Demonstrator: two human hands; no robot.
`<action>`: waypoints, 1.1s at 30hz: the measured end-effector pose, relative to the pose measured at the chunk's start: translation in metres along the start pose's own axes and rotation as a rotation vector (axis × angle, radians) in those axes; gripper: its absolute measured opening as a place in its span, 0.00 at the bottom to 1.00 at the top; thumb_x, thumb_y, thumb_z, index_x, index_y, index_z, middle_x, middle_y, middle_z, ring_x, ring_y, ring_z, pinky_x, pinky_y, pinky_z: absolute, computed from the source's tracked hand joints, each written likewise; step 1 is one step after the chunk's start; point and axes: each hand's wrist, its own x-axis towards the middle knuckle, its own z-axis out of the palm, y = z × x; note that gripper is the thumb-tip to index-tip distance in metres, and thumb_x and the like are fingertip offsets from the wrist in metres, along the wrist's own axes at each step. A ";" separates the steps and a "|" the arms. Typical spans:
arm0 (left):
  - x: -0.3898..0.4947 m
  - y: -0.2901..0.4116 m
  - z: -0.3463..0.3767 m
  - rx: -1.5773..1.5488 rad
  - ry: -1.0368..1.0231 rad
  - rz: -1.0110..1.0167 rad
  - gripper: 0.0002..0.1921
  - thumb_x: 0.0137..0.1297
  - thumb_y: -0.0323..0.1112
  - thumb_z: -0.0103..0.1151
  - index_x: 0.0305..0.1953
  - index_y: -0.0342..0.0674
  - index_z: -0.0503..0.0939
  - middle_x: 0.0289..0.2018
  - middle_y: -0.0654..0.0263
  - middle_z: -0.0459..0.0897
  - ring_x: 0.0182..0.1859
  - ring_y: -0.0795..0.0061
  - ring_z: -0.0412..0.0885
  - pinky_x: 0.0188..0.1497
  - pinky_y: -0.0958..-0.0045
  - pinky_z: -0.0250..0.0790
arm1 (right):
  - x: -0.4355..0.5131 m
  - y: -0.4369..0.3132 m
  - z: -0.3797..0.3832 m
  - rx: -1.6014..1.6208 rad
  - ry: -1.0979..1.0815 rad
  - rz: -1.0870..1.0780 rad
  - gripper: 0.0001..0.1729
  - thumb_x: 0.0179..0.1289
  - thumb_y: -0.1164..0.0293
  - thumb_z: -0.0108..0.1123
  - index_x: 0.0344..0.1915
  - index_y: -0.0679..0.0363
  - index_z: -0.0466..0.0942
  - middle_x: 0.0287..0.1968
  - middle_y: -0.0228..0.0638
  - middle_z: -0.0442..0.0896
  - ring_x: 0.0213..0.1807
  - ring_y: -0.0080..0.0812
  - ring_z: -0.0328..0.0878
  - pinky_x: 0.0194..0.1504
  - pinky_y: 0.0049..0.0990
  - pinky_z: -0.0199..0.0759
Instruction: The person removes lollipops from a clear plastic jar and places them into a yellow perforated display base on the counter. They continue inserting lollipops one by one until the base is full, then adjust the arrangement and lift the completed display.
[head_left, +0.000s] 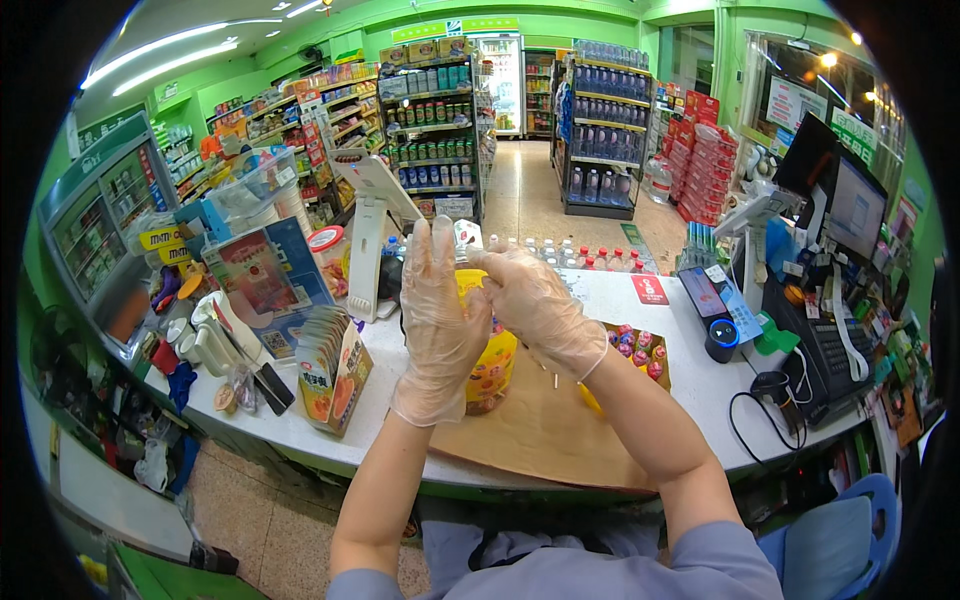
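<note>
Both my hands wear clear plastic gloves. My left hand (442, 330) is raised with its fingers pointing up, in front of the left side of a yellow printed canister (493, 371). My right hand (536, 304) is beside it, fingers bent close to my left thumb, over the canister's upper part. Whether those fingers pinch anything is hidden. The canister stands upright on a flat brown cardboard sheet (540, 442). Behind my right forearm, several wrapped lollipops (640, 343) stand in rows, partly covered by the arm. Thin white sticks (555, 381) show between canister and forearm.
On the white counter (607, 289) stand a display box of packets (334, 371) at left and a white payment terminal (371, 247) behind. At right are a phone (703, 291), a cabled scanner (772, 386) and a keyboard (825, 330). Small bottles (592, 259) line the far edge.
</note>
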 end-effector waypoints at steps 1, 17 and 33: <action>0.000 0.001 -0.001 0.006 -0.011 -0.006 0.40 0.60 0.30 0.63 0.75 0.39 0.61 0.73 0.46 0.63 0.75 0.42 0.60 0.76 0.50 0.55 | -0.001 0.001 0.000 0.008 0.020 -0.011 0.12 0.61 0.78 0.58 0.44 0.65 0.82 0.39 0.53 0.83 0.44 0.56 0.81 0.48 0.47 0.76; -0.004 0.002 0.000 0.079 -0.041 0.057 0.06 0.62 0.32 0.62 0.37 0.41 0.88 0.35 0.59 0.89 0.40 0.59 0.85 0.55 0.58 0.71 | -0.086 0.072 0.033 -0.602 -0.900 0.380 0.13 0.66 0.75 0.57 0.43 0.65 0.88 0.43 0.52 0.89 0.45 0.48 0.90 0.41 0.48 0.85; 0.000 0.000 -0.005 -0.860 -0.041 -0.575 0.18 0.79 0.41 0.52 0.57 0.34 0.82 0.52 0.58 0.85 0.55 0.69 0.82 0.65 0.68 0.69 | -0.031 0.018 -0.050 -0.342 -0.388 0.566 0.07 0.64 0.74 0.58 0.39 0.66 0.81 0.37 0.59 0.86 0.42 0.55 0.87 0.43 0.48 0.80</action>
